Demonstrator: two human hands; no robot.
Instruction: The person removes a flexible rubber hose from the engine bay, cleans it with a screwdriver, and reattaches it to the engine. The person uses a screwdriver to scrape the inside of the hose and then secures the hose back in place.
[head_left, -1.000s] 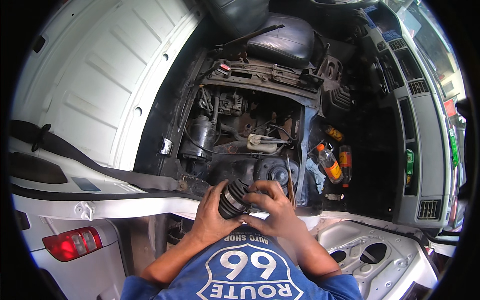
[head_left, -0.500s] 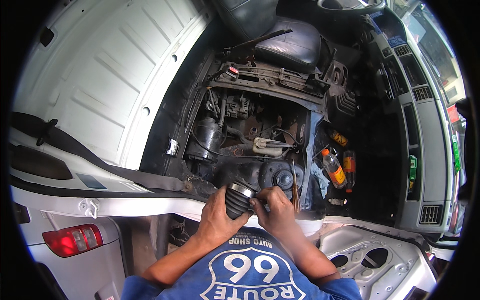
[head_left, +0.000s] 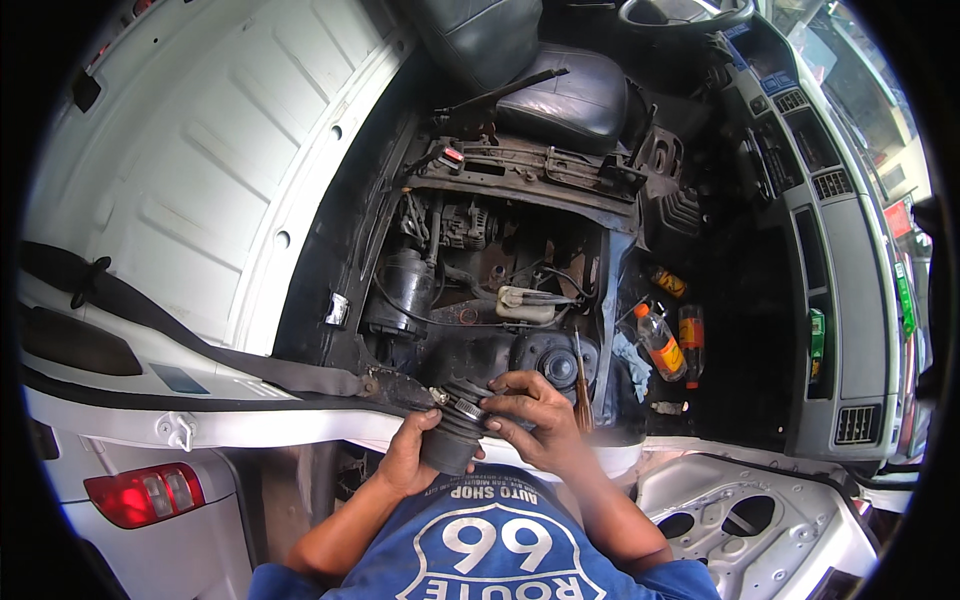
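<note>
My left hand (head_left: 405, 455) holds a black ribbed rubber boot (head_left: 453, 448) from the left and underneath, above my blue shirt at the door sill. Around the boot sits a silver clamp band (head_left: 464, 408), its screw housing showing at the left. The fingers of my right hand (head_left: 532, 420) are on the boot and band from the right, the index finger bent over the band. Just beyond lie a round black housing (head_left: 563, 369) and a long thin tool (head_left: 580, 387) in the open seat base.
An open engine bay with a cylinder (head_left: 398, 290) and pale reservoir (head_left: 524, 301) lies ahead. Bottles (head_left: 661, 348) and a blue cloth (head_left: 632, 365) lie on the right floor, beside the grey dashboard (head_left: 842, 255). A black seat (head_left: 560, 90) stands beyond; a seat belt (head_left: 215, 350) crosses at left.
The boot has been turned in my hands, bringing the clamp's screw housing into view. My left hand has moved lower on it, and my right fingers now reach over the band.
</note>
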